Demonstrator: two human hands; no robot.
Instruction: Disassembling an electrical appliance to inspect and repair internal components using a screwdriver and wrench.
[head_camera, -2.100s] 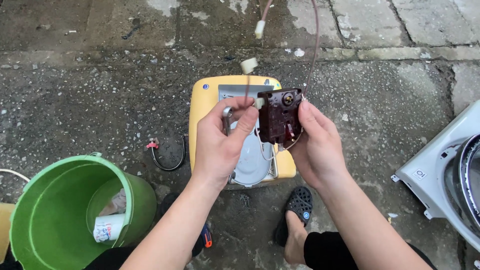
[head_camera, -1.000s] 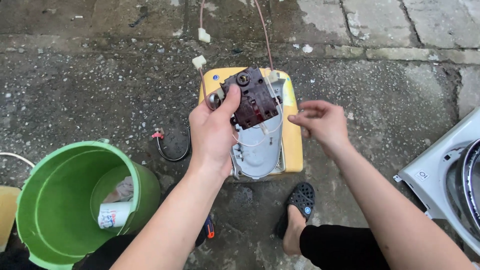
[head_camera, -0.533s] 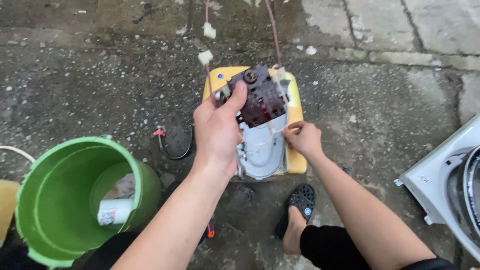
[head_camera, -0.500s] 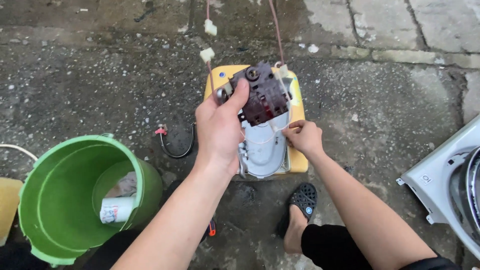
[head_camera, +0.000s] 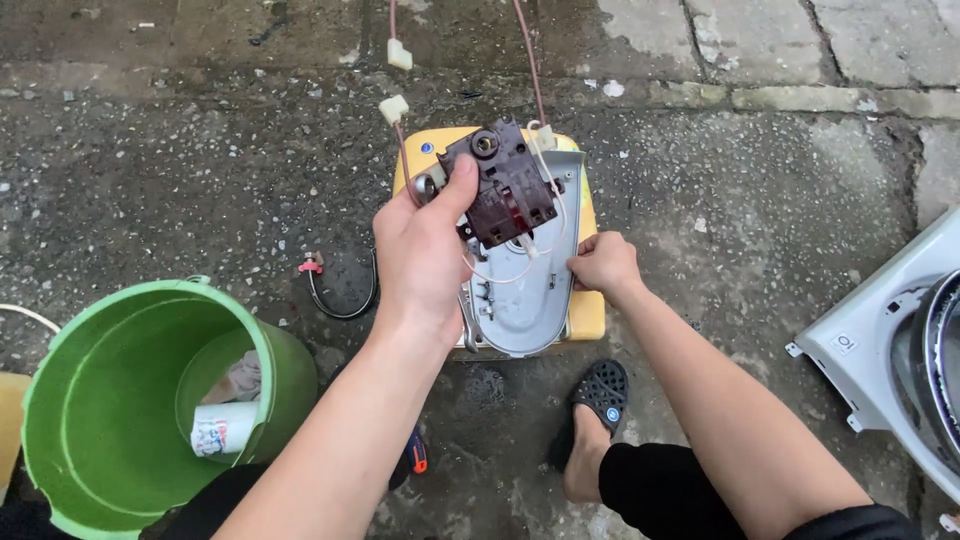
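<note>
My left hand grips a dark brown switch block with a round knob shaft on top and thin white wires hanging from it. The block is held above a grey metal plate that lies on a yellow appliance casing on the concrete ground. My right hand rests with curled fingers on the right edge of the grey plate, where the white wires end. Reddish wires with white connectors run away from the block toward the top of the view.
A green bucket with a white container inside stands at the lower left. A short black cable with a red end lies left of the casing. A white machine panel sits at the right edge. My sandalled foot is below the casing.
The right hand let go of the switch block and came down onto the right edge of the grey plate. The left hand kept the block, now tilted over the casing.
</note>
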